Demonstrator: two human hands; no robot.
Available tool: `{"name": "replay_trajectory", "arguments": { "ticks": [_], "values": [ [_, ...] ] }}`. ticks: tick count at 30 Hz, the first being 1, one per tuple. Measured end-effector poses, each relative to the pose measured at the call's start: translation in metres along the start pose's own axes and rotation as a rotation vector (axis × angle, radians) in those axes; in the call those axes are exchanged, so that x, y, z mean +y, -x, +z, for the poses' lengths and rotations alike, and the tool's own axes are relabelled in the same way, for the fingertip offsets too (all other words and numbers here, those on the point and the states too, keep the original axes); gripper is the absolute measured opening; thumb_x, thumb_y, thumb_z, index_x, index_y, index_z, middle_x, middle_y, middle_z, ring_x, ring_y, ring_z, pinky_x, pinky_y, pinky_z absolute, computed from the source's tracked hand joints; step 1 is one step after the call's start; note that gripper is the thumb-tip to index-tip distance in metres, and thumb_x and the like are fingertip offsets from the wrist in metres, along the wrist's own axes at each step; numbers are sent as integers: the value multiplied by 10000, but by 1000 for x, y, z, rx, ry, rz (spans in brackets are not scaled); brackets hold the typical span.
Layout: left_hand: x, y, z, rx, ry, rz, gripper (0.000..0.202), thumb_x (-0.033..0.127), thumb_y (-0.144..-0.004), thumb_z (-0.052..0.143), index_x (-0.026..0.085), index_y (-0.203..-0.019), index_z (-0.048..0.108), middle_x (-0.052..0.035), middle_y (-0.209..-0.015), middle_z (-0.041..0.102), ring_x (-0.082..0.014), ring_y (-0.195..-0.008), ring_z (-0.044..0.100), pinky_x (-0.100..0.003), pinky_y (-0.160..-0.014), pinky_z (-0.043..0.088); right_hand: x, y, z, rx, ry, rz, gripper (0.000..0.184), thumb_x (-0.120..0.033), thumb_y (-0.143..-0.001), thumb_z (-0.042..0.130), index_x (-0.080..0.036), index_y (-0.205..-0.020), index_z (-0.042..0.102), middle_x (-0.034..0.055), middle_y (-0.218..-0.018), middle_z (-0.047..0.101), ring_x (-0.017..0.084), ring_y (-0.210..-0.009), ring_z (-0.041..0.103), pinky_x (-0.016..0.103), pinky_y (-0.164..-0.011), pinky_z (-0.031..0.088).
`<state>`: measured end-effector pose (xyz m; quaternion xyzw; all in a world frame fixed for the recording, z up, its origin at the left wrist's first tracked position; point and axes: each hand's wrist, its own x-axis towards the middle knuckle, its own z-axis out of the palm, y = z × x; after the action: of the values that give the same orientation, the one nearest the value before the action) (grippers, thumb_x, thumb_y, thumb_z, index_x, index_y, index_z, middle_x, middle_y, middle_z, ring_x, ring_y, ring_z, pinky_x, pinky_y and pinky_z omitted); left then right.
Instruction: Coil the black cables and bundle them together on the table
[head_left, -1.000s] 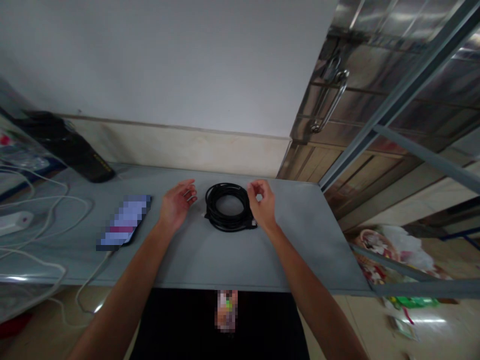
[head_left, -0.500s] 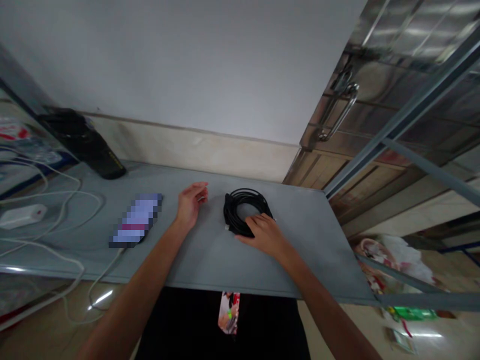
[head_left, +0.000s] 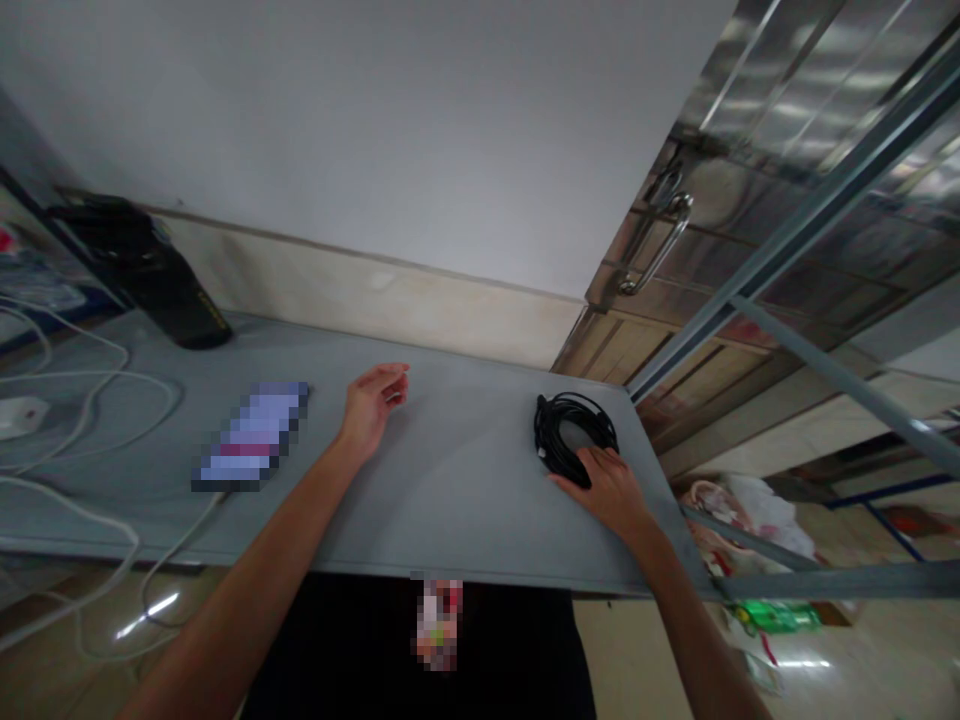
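— Right hand [head_left: 611, 490], entry one: condition?
— Flat, palm down, fingers spread, with the fingertips resting on the near rim of the coiled black cable [head_left: 574, 432]. It presses on the coil and is not wrapped round it.
— Left hand [head_left: 371, 405]?
— Open and empty, fingers loosely curved, just over the table [head_left: 450, 500] near its middle, well apart from the coil.
— Location of the cable?
— At the table's far right corner, just beside the right edge. It lies on the far side of the right hand, touching the fingers; the wrist is on the near side.
— Hazards, listed.
— One: the coil is close to the right edge, so a push rightward would likely send it off to the floor. Two: a flat press gives a poor hold, so loops may slide out from under the fingertips and spread. Three: I cannot tell through the blur whether a tie binds the loops. If none does, the coil could spring loose when lifted by one side.
— Other stock on the table?
— Phone [head_left: 251, 435] left of the left hand; black bottle [head_left: 161, 290] at far left; white cords [head_left: 90, 400] and a white adapter [head_left: 15, 415] at the left edge. None is near the coil.
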<state>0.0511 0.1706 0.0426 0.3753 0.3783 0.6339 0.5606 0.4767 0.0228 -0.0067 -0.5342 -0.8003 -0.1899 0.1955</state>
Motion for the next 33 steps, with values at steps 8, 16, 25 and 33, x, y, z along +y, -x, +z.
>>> {"name": "replay_trajectory", "arguments": {
  "ticks": [8, 16, 25, 33],
  "values": [
    [2, -3, -3, 34, -9, -5, 357, 418, -669, 987, 195, -919, 865, -29, -851, 709, -152, -756, 621, -272, -671, 499, -7, 1, -5, 185, -47, 104, 530, -737, -1092, 678, -207, -1071, 696, 112, -943, 770, 306, -915, 753, 464, -954, 582],
    [4, -3, -5, 24, -19, -16, 336, 435, -703, 985, 221, -929, 862, -20, -869, 717, -149, -767, 627, -266, -679, 522, -7, 2, -6, 221, -147, 148, 441, -652, -1103, 717, -220, -1187, 685, 117, -1048, 784, 317, -1002, 748, 484, -979, 583],
    [6, -2, -4, 23, -19, -7, 302, 410, -719, 967, 226, -927, 848, -20, -854, 725, -153, -754, 632, -273, -671, 521, -8, 5, -3, 172, -173, 172, 461, -665, -1121, 673, -212, -1202, 695, 133, -1059, 791, 322, -1020, 765, 469, -970, 598],
    [5, -4, -3, 41, -12, -16, 332, 401, -686, 967, 200, -926, 854, -26, -847, 713, -147, -737, 631, -276, -673, 514, -8, -6, -11, 29, -116, 179, 393, -570, -1177, 577, -221, -1124, 750, 138, -1047, 818, 301, -967, 796, 415, -909, 601]
  ]
}}
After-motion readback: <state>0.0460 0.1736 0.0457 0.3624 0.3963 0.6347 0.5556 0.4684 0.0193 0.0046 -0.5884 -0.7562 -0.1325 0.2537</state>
